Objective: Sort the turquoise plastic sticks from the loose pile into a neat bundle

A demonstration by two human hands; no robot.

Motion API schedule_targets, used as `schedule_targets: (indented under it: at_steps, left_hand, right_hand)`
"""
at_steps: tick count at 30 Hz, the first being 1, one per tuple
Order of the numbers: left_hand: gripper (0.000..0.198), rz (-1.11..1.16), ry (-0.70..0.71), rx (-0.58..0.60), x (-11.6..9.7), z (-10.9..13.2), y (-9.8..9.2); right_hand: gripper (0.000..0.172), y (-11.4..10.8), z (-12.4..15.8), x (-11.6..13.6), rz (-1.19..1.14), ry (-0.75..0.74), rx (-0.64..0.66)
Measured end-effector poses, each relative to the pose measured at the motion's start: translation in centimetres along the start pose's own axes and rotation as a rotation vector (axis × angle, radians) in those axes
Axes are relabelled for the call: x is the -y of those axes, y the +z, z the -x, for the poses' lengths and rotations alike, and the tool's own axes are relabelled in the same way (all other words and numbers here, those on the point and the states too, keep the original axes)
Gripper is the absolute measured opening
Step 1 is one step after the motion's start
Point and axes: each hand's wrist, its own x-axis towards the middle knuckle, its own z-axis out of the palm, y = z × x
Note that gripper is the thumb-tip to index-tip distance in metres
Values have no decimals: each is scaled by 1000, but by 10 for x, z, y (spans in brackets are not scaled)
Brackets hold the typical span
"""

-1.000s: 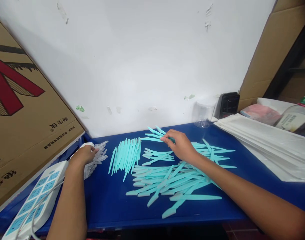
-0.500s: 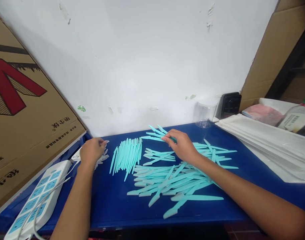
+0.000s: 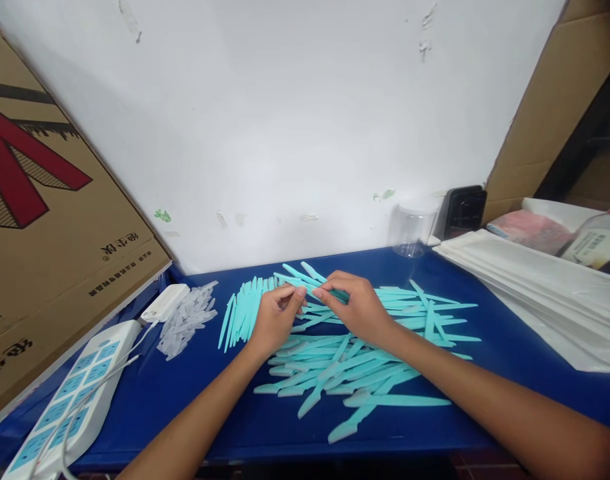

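Note:
My right hand (image 3: 357, 303) grips several turquoise razor-like sticks (image 3: 292, 272) that fan out up and to the left. Close beside it, my left hand (image 3: 279, 317) is closed, its fingertips at one of these sticks; anything small pinched there is hidden. A neat row of turquoise sticks (image 3: 242, 310) lies left of my left hand, partly covered by it. Beneath both hands and forearms spreads a loose pile of the same sticks (image 3: 329, 367). Small translucent pieces (image 3: 187, 320) form a heap at the left.
A white power strip (image 3: 77, 393) with cables and a white adapter (image 3: 167, 302) are at the left of the blue table (image 3: 225, 420), by a cardboard box (image 3: 85, 267). At the back right stand a clear jar (image 3: 412, 227), a black object (image 3: 465, 210) and white bags (image 3: 529, 293).
My left hand has moved right from the heap of translucent pieces to meet my right hand. My right hand still holds its sticks, slightly lower.

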Motion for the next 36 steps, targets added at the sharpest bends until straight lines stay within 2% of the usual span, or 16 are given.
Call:
schedule_targets:
  at_steps: [5,11,15,19,23,26,29,31,34,36]
  left_hand:
    - [39,141,-81,80,4,-3,-5]
    - [36,248,-125,54,-3,-1,1]
    - [35,238,-121,63,-3,0,1]
    - [32,214,-99,64,0,0,0]
    - [34,148,-92,-3,-3,-5,-6]
    - [38,-58,-77,-73,-3,-12,-25]
    - [42,-424,-75,-99,4,-19,-58]
    - [46,-613,-141,-82,11,-22,-82]
    - [48,-663,-297,14,19,-23,-110]
    - [48,-656,-358,74,22,-22,-119]
  right_hand:
    - [29,2,2,2,-16,3,52]
    - [39,2,2,5,12,-9,109]
    - [33,4,3,4,20,-10,148]
    - [30,5,3,3,15,11,132]
    - [34,3,1,2,42,7,79]
    - [37,-2,-1,-2,80,25,23]
    - [34,-7,-4,-6,105,54,-14]
    - [32,-10,-5,-8,112,66,-25]
    - [31,-12,-6,-10,130,69,-37]
    - [32,-12,-7,-11,143,66,-38]
